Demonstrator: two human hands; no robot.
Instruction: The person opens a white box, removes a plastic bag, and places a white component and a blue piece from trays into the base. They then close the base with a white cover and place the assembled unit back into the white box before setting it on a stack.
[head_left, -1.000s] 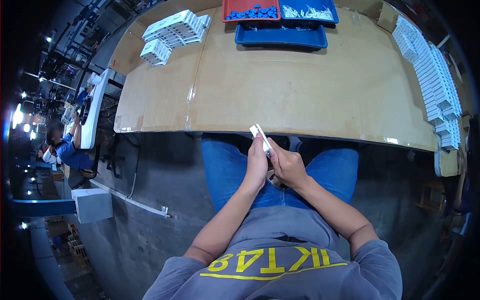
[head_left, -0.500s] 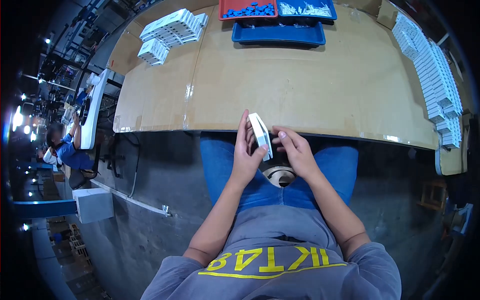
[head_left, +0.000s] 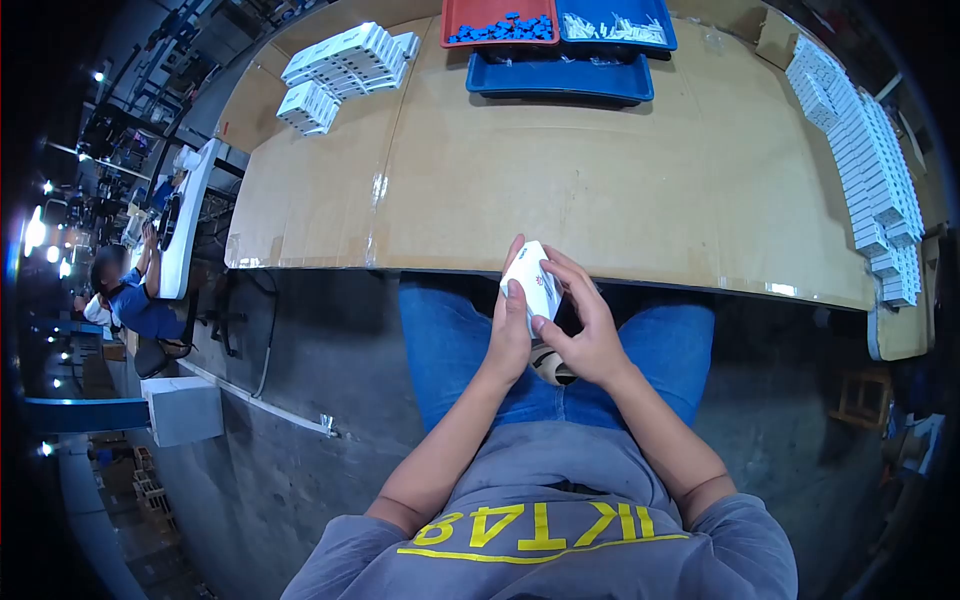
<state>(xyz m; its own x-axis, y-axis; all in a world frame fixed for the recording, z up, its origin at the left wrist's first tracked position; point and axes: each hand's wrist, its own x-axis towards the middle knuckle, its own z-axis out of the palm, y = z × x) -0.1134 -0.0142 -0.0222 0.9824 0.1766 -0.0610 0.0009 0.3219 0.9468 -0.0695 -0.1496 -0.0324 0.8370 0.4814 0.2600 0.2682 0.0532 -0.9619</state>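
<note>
A small white plastic case [head_left: 531, 284] with dark and orange print on its face is between my hands, just off the table's near edge and above my lap. My left hand [head_left: 511, 338] grips its left side, with the thumb lying on the printed face. My right hand [head_left: 592, 338] is closed round the right side, fingers at the upper edge and thumb near the lower end. The underside of the case is hidden.
The cardboard-covered table [head_left: 520, 190] spreads ahead. White cases are stacked at the far left [head_left: 345, 65] and in long rows at the right [head_left: 870, 175]. A red tray [head_left: 449, 30] holds blue pieces; a blue tray [head_left: 668, 40] holds white ones. A lower blue tray [head_left: 560, 80] sits in front.
The case has turned from edge-on to show its printed face. My right hand, apart from it before, has come in and closed on it.
</note>
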